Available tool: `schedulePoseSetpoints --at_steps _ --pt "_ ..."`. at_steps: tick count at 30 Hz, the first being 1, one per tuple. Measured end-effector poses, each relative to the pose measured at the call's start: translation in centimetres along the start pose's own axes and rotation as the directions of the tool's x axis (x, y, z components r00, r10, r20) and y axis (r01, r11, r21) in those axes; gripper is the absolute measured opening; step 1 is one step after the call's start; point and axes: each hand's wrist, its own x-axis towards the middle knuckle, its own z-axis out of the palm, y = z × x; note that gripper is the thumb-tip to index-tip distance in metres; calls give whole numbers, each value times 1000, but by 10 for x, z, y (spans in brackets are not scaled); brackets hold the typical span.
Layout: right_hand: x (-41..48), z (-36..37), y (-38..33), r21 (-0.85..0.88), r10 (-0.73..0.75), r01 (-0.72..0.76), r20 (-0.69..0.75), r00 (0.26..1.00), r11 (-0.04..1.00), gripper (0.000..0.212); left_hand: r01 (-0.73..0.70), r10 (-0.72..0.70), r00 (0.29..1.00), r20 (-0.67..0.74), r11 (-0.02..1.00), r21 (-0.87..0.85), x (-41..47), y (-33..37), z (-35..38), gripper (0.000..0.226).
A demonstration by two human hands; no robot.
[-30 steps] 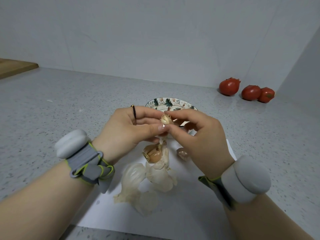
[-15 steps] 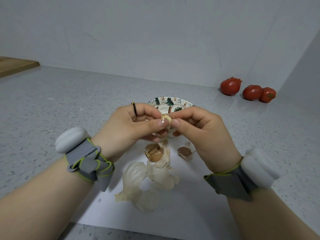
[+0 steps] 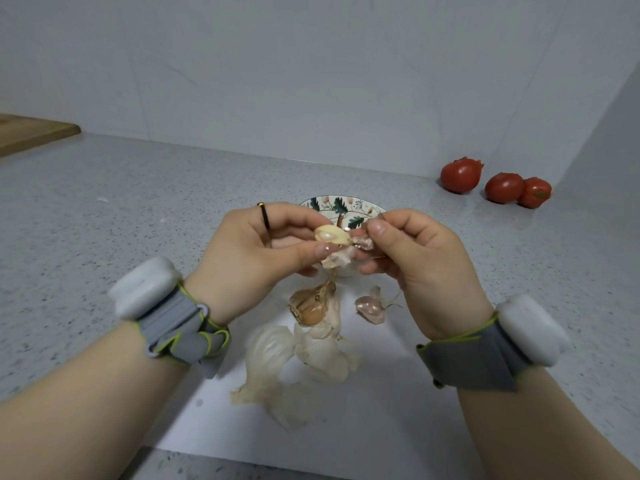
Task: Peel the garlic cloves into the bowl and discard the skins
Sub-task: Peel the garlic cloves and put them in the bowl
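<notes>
A garlic clove [image 3: 330, 234] is held in the air between the two hands, just in front of the patterned bowl [image 3: 346, 205], whose rim is seen behind the fingers. The left hand [image 3: 256, 247] is closed on the clove: it is pinched between the thumb and the curled fingers, and its pale, shiny flesh is partly bared. The right hand [image 3: 415, 261] is clamped on a pinkish piece of skin [image 3: 363, 242] at the right end of the clove, between thumb and forefinger. The two hands are close together, nearly touching at the fingertips.

Below the hands, a white sheet [image 3: 363, 427] is laid on the grey speckled tabletop [image 3: 121, 209]. On it the garlic head [image 3: 310, 304] is seen, with brownish cloves in their skin, and near it to the right a single unpeeled clove [image 3: 370, 308]. Nearer to the person a heap of papery skins [image 3: 277, 358] is lying, touching the garlic head. What is inside the bowl cannot be told. Three tomatoes [image 3: 462, 174] are placed far right by the wall, and a wooden board [image 3: 31, 131] is seen at the far left. A grey band [image 3: 180, 327] with a white block is worn on each wrist.
</notes>
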Motion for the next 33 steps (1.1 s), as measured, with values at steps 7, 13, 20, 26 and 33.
schedulePoseSetpoints --at_steps 7,13,20,26,33 --pt "2 -2 0 10 40 -39 -63 997 999 19 15 -17 1000 -24 998 -53 2 -1 -2 18" --pt "-1 -1 1 -229 27 -27 -2 1000 973 18 3 -1 987 -160 1000 13 6 -3 -5 14" --pt "-1 -3 11 -741 113 75 200 973 667 21 -24 168 960 -222 846 533 15 -20 -10 27" --pt "-1 -5 11 -766 209 12 190 959 643 20 -35 175 971 -162 779 626 18 -23 -5 19" --pt "2 -6 9 -776 147 21 146 978 630 23 -79 173 984 -42 634 770 17 -17 -9 41"
